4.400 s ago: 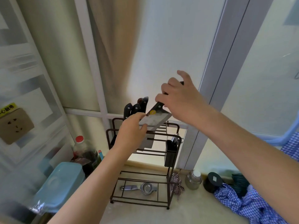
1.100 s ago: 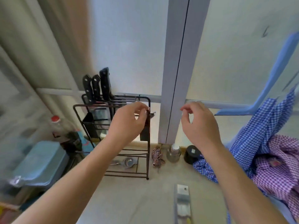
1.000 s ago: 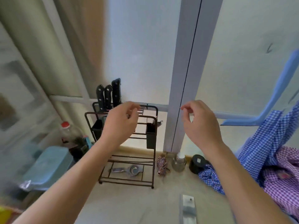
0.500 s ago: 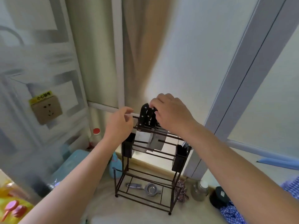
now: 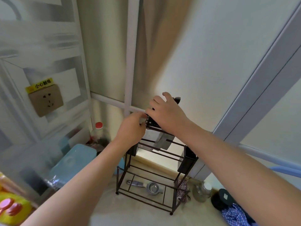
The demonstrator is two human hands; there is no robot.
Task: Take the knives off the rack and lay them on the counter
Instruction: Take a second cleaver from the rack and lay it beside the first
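A dark wire rack [image 5: 155, 175] stands on the pale counter [image 5: 140, 216] against the window. Knives stand in its top slots, and their steel blades [image 5: 162, 141] hang below the top rail. My right hand [image 5: 166, 115] is closed over the black knife handles; the end of one handle [image 5: 177, 100] sticks out past my fingers. My left hand [image 5: 132, 128] pinches the rack's top rail at its left corner. How many knives are in the rack is hidden by my hands.
A metal strainer [image 5: 146, 186] lies on the rack's bottom shelf. A teal lidded box [image 5: 71, 162] and a red-capped bottle [image 5: 98, 128] are to the left. A glass jar [image 5: 202, 191], a black round tin [image 5: 223, 199] and blue checked cloth [image 5: 236, 216] are to the right.
The view swung left from the counter, where a cleaver lay, back to the rack. My right hand has closed over the handles and my left hand has moved onto the top rail.
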